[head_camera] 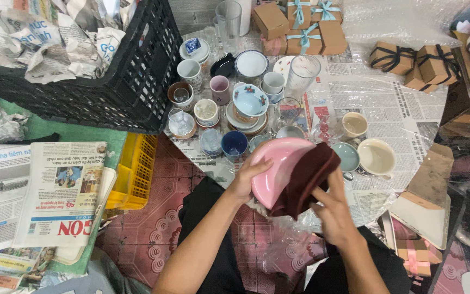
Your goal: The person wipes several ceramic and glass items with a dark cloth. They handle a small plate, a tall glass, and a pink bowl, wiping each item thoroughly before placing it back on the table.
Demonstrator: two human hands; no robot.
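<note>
On the newspaper-covered floor [387, 103] among cups, we hold the pink bowl [278, 163] tilted, left hand [246, 179] gripping its left rim, right hand [330, 209] pressing the dark red cloth [308, 179] on its right side.

- Ahead of you stood a crowd of cups and bowls [235, 103] on newspaper.
- At your left sat a black crate [131, 81] of crumpled paper.
- Beyond lay ribboned brown boxes [305, 24].

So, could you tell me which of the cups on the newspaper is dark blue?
The dark blue cup, standing at the near edge of the crockery cluster, just above the left hand; the cups around it are white, cream or pale.
</note>
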